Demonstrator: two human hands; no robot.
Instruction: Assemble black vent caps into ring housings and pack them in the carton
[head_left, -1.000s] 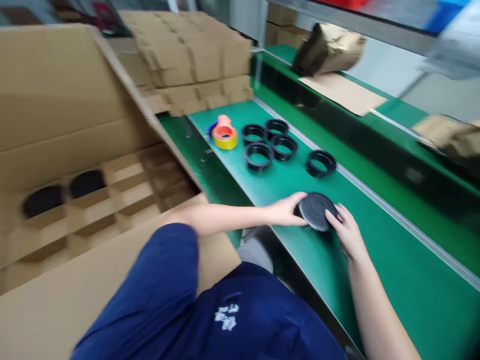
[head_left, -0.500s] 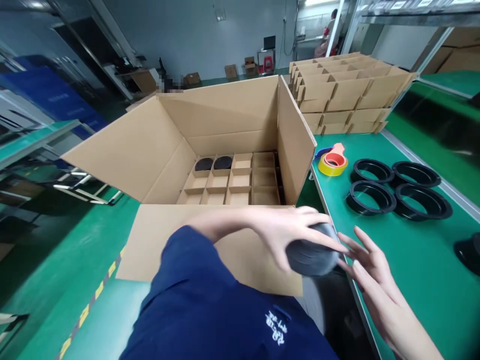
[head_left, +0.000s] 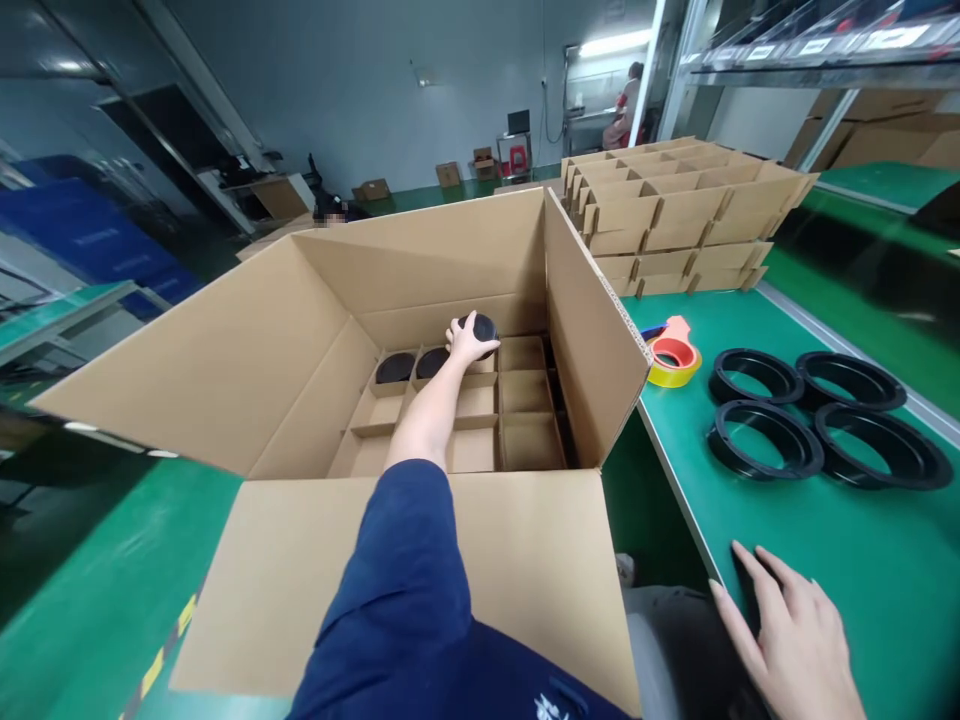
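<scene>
The left hand (head_left: 469,340) is reaching deep into the open cardboard carton (head_left: 420,270) and is gripping a round black part (head_left: 482,326), fingers wrapped over its near edge. The part is sitting at the back row of the cardboard divider grid (head_left: 517,400), over the third cell from the left, just beside two cells that are already holding similar black parts (head_left: 395,367). It looks tilted, its flat round face turned up and slightly toward the camera, so its short axis is pointing roughly upward into the cell; being a disc, it has no real long axis that can be told from here. That attitude seems suited to sliding it down between the divider walls, which are keeping each piece apart from its neighbours.

The right hand (head_left: 799,645) is lying open and flat on the near edge of the green bench (head_left: 862,560), fingers spread, holding nothing; it appears to be steadying the body while the other arm is stretching forward.

Further along the bench, four black rings (head_left: 761,437) are lying flat in a close group, well apart from the right hand. A yellow tape roll in an orange dispenser (head_left: 673,353) is resting beside the carton's right wall, and stacks of folded cardboard dividers (head_left: 675,215) are piled behind it.
</scene>
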